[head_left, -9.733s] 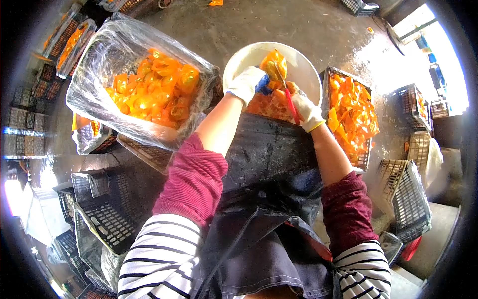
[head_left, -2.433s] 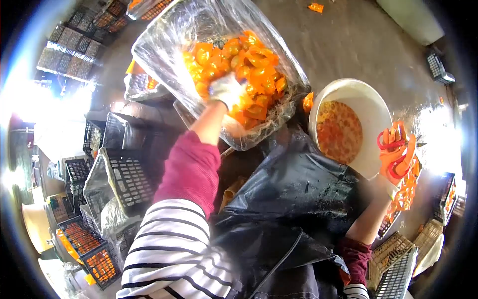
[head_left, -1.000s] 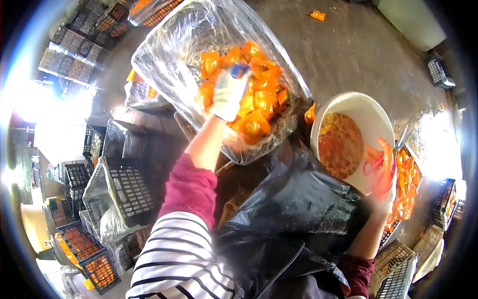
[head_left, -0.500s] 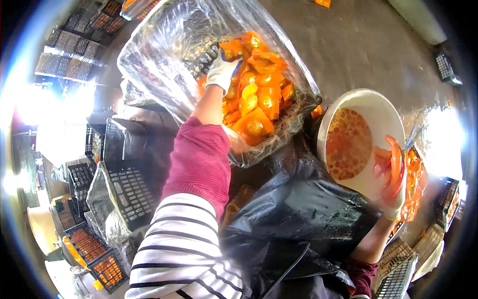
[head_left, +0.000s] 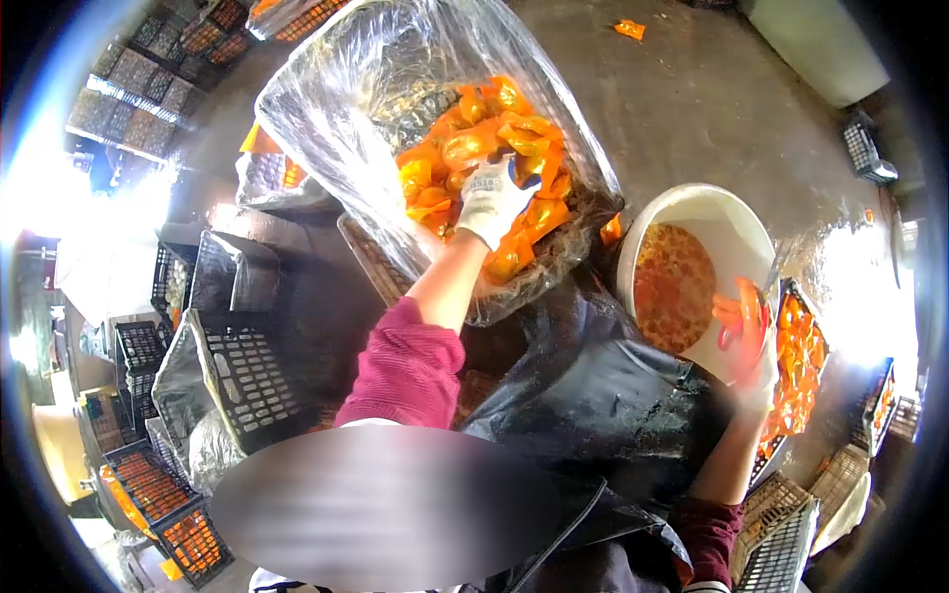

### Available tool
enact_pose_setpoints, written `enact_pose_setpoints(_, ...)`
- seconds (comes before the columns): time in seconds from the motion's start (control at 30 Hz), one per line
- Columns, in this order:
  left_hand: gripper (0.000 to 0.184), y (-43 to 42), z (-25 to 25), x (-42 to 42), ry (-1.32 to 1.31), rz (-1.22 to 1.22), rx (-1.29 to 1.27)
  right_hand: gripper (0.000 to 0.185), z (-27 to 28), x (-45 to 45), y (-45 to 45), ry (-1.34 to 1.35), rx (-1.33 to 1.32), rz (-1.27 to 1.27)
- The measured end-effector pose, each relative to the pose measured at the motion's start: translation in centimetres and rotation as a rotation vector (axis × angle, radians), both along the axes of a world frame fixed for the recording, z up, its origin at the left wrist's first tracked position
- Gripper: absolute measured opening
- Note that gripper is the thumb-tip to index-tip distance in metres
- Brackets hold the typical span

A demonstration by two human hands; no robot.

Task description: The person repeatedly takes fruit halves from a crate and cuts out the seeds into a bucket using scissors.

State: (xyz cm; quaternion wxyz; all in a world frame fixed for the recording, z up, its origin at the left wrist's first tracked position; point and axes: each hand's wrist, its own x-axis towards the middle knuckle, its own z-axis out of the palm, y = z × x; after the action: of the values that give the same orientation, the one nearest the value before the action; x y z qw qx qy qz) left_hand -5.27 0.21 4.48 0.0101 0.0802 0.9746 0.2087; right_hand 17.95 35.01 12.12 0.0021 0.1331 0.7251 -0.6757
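Observation:
My left hand [head_left: 494, 198], in a white glove with blue fingertips, reaches into a crate lined with clear plastic [head_left: 326, 109]. It touches the orange packets [head_left: 470, 146] there, its fingers partly hidden among them. On the right, my right hand [head_left: 748, 341], in a white glove with orange-red fingers, is raised at the near right rim of a white bucket [head_left: 727, 212]. Red-handled scissors [head_left: 733, 341] are held in it, partly blurred. Inside the bucket lies an orange-red mass with foamy liquid [head_left: 674, 287].
Beyond my right hand is a crate of orange empty-looking wrappers [head_left: 797, 366]. Black crates [head_left: 247, 381] lie at the left, with crates of orange items [head_left: 153, 484] lower down. Pale crates [head_left: 771, 514] are at the lower right. An orange piece [head_left: 630, 30] lies on the floor.
My left hand has moved from the packets' far left side down and right among them. The view has shifted slightly. My right hand still holds the scissors beside the bucket.

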Motion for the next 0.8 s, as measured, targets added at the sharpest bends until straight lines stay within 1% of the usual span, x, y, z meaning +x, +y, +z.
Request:
enact_pose_setpoints(0.07,0.045,-0.4,1.8,0.3,0.002,-0.102,0.002,0.088,-0.6,0.4,0.0,0.010,-0.053,-0.048)
enact_pose_setpoints(0.13,0.044,0.0,6.5,0.0,-0.141,-0.023,0.097,0.082,-1.6,0.4,0.6,0.019,-0.082,-0.069)
enact_pose_setpoints(0.17,0.043,-0.1,7.7,-0.2,-0.216,0.015,0.140,0.078,-2.2,0.5,1.2,0.024,-0.085,-0.064)
enact_pose_setpoints(0.23,0.037,-1.1,6.9,-1.5,0.265,0.036,0.246,0.067,-1.6,-0.3,0.6,-0.072,0.005,-0.089)
enact_pose_setpoints(0.27,0.036,-1.3,6.7,-2.5,0.347,0.090,0.292,0.062,-0.5,-0.9,0.2,-0.172,0.100,-0.117)
enact_pose_setpoints(0.3,0.049,-2.5,5.6,-4.3,0.379,0.097,0.159,0.056,0.3,-1.4,-0.2,-0.270,0.195,-0.145)
enact_pose_setpoints(0.37,0.070,-5.0,-0.6,-6.8,0.174,0.162,-0.021,0.044,0.1,-0.7,-0.1,-0.113,0.191,-0.128)
enact_pose_setpoints(0.4,0.085,-4.5,-0.8,-6.2,-0.186,0.191,-0.094,0.045,1.0,-1.0,-1.2,-0.107,0.263,-0.137)
enact_pose_setpoints(0.43,0.087,-3.9,-1.3,-4.8,-0.089,0.167,-0.077,0.047,1.6,-1.2,-1.9,-0.103,0.334,-0.139)
enact_pose_setpoints(0.5,0.084,-2.3,-1.7,-3.2,-0.032,0.182,0.021,0.046,1.8,-1.4,-1.8,-0.174,0.238,-0.143)
enact_pose_setpoints(0.53,0.083,-1.4,-1.1,-2.5,-0.072,0.109,0.014,0.046,1.9,-1.3,-1.5,-0.209,0.193,-0.144)
enact_pose_setpoints(0.57,0.082,-0.4,-0.3,-1.7,-0.109,0.035,0.009,0.045,1.2,-1.1,-1.1,-0.152,0.032,-0.198)
enact_pose_setpoints(0.6,0.077,0.4,0.0,-0.5,-0.060,0.028,-0.064,0.044,-0.2,-0.7,-0.5,-0.093,-0.130,-0.251)
enact_pose_setpoints(0.63,0.072,0.3,-1.4,0.5,0.067,0.043,-0.075,0.043,-1.0,-0.6,-0.4,-0.031,-0.290,-0.302)
enact_pose_setpoints(0.67,0.070,-0.2,-2.4,0.4,0.098,0.032,-0.066,0.041,-1.7,-0.4,-0.3,-0.033,-0.280,-0.300)
enact_pose_setpoints(0.7,0.068,-0.3,-1.9,0.6,0.127,0.016,-0.055,0.039,-1.9,-0.4,-0.4,-0.035,-0.268,-0.302)
enact_pose_setpoints(0.73,0.067,-0.4,-1.3,0.7,0.080,0.044,-0.026,0.037,-1.8,-0.2,-0.3,-0.050,-0.296,-0.326)
enact_pose_setpoints(0.77,0.071,-0.6,-0.8,0.4,0.047,0.080,0.020,0.034,-1.6,-0.1,-0.2,-0.064,-0.324,-0.350)
enact_pose_setpoints(0.8,0.074,-1.0,-0.7,0.2,0.121,0.093,-0.047,0.032,-1.4,0.1,-0.4,-0.094,-0.392,-0.392)
